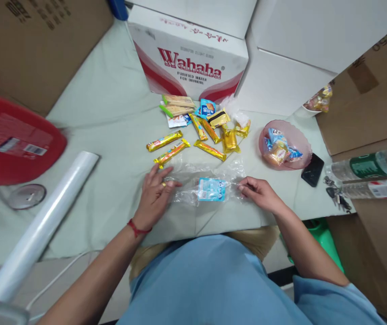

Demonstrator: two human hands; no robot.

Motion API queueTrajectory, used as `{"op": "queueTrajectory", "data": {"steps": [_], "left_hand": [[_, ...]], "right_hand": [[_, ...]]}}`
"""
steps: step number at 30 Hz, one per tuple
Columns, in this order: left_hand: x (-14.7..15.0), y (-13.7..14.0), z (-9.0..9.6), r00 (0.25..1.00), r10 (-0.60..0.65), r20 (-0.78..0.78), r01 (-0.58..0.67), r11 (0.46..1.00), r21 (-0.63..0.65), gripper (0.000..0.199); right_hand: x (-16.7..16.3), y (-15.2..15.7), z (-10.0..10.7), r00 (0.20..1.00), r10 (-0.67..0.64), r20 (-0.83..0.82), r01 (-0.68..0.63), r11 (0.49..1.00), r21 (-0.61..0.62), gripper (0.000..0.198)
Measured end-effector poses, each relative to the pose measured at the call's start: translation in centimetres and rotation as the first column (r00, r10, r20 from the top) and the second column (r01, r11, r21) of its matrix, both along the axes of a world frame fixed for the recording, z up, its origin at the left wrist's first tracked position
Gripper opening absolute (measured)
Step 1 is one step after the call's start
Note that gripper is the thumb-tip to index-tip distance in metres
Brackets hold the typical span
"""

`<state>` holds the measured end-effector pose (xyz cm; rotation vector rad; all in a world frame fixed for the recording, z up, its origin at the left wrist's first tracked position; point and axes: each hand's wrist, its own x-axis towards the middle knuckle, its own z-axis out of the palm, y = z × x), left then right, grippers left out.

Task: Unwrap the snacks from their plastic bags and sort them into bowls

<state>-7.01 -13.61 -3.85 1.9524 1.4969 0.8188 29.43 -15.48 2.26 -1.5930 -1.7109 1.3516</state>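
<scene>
A small blue snack packet lies on the cloth-covered table, with crinkled clear plastic film spread around it; whether film covers it everywhere I cannot tell. My left hand rests on the film's left end, fingers apart and fairly flat. At the opposite end, my right hand pinches the film's edge between thumb and fingers. Just beyond the film lie several yellow-wrapped snack bars. Behind those are green-ended biscuit packs, another blue packet and a clump of clear plastic.
A pink glass bowl holding wrapped snacks stands right, beside a black phone, keys and plastic bottles. A Wahaha carton bounds the back. On the left are a film roll and a red container.
</scene>
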Motion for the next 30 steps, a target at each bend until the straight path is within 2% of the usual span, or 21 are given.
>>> {"op": "queueTrajectory", "data": {"steps": [3, 6, 8, 9, 11, 13, 14, 16, 18, 21, 24, 26, 27, 28, 30], "left_hand": [[-0.5, -1.4, 1.4, 1.000, -0.006, -0.011, 0.008, 0.983, 0.183, 0.037], [-0.7, -3.5, 2.4, 0.992, -0.086, -0.088, 0.113, 0.918, 0.381, 0.066], [-0.4, -4.3, 2.3, 0.981, -0.120, -0.153, 0.177, 0.875, 0.450, 0.080], [0.0, -4.4, 2.0, 0.976, -0.118, -0.180, 0.190, 0.868, 0.458, 0.081], [0.8, -4.0, 1.2, 0.974, -0.097, -0.203, 0.177, 0.889, 0.423, 0.062], [1.5, -2.9, 0.4, 0.983, -0.066, -0.173, 0.119, 0.942, 0.313, 0.027], [1.8, -2.2, 0.1, 0.988, -0.040, -0.146, 0.075, 0.968, 0.240, 0.020], [2.2, -0.9, -0.4, 0.993, 0.058, -0.102, -0.046, 0.992, 0.115, 0.028], [2.4, 0.3, -0.5, 0.980, 0.172, -0.102, -0.167, 0.985, 0.053, 0.031], [2.2, 1.1, -0.1, 0.948, 0.290, -0.130, -0.277, 0.955, 0.108, 0.034], [1.7, 0.4, 1.2, 0.897, 0.416, -0.150, -0.377, 0.896, 0.234, 0.034], [1.5, -0.8, 2.2, 0.851, 0.509, -0.128, -0.431, 0.818, 0.381, 0.025], [1.5, -1.5, 2.7, 0.851, 0.515, -0.101, -0.413, 0.777, 0.476, 0.021], [1.8, -2.2, 3.2, 0.878, 0.472, -0.077, -0.351, 0.746, 0.566, 0.018], [2.8, -3.3, 4.0, 0.966, 0.241, -0.092, -0.116, 0.726, 0.678, 0.020]], "right_hand": [[-0.3, 0.2, -0.6, 0.999, -0.037, -0.018, 0.036, 0.998, -0.042, 0.034], [-0.5, 0.3, -0.9, 0.999, -0.042, -0.034, 0.040, 0.997, -0.068, 0.036], [-0.5, 0.4, -1.1, 0.998, -0.047, -0.050, 0.042, 0.995, -0.093, 0.038], [-0.5, 0.5, -1.1, 0.997, -0.049, -0.054, 0.043, 0.994, -0.101, 0.039], [-0.6, 0.7, -1.1, 0.998, -0.048, -0.042, 0.044, 0.995, -0.093, 0.040], [-0.5, 0.9, -1.1, 0.999, -0.036, -0.010, 0.035, 0.998, -0.053, 0.040], [-0.4, 1.1, -1.0, 1.000, -0.029, 0.007, 0.029, 0.999, -0.031, 0.040], [-0.1, 1.3, -0.9, 0.999, -0.008, 0.042, 0.008, 1.000, 0.002, 0.039], [0.4, 1.5, -0.9, 0.996, 0.009, 0.093, -0.012, 0.999, 0.031, 0.038], [1.4, 1.8, -0.8, 0.973, -0.026, 0.231, -0.010, 0.988, 0.152, 0.034], [2.1, 2.5, -0.6, 0.926, -0.030, 0.376, -0.109, 0.933, 0.344, 0.021], [2.1, 3.2, -0.4, 0.888, 0.041, 0.458, -0.259, 0.868, 0.423, 0.032], [1.9, 3.7, -0.3, 0.867, 0.086, 0.490, -0.332, 0.834, 0.441, 0.039], [1.5, 4.1, -0.3, 0.849, 0.131, 0.513, -0.395, 0.802, 0.448, 0.045], [0.6, 5.2, -0.4, 0.824, 0.211, 0.525, -0.479, 0.754, 0.449, 0.050]]}}
